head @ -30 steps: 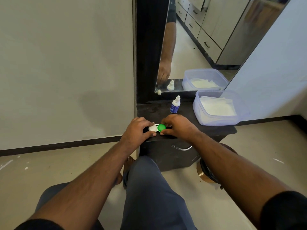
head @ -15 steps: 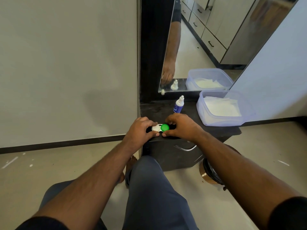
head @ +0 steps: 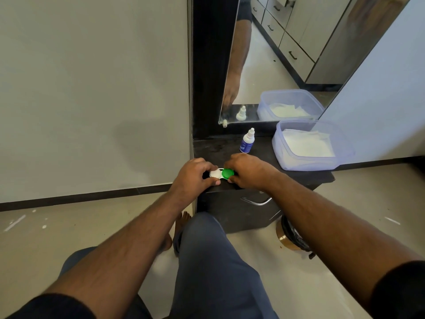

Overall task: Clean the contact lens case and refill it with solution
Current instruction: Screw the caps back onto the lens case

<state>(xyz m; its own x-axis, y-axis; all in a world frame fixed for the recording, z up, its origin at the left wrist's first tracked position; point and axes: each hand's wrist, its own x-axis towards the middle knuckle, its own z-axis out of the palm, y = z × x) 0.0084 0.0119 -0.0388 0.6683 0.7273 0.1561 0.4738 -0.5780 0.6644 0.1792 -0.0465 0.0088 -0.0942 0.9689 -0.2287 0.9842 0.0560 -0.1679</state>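
Observation:
The contact lens case point(head: 221, 174) lies near the front left corner of the black cabinet top point(head: 213, 149), with a white cap on its left well and a green cap on its right. My left hand point(head: 193, 174) pinches the white-capped side between thumb and fingers. My right hand point(head: 247, 170) grips the green cap with its fingertips. A small white solution bottle point(head: 247, 142) with a blue label stands upright behind my right hand, its cap on.
A translucent plastic box point(head: 310, 164) holding white tissues sits at the right of the cabinet top. A mirror point(head: 276, 61) leans behind it. On the floor, a bin with a black liner point(head: 293, 237) stands right of the cabinet; my knee is in front.
Both hands stay on the case at the same spot. The white cap shows a little more between my left fingers.

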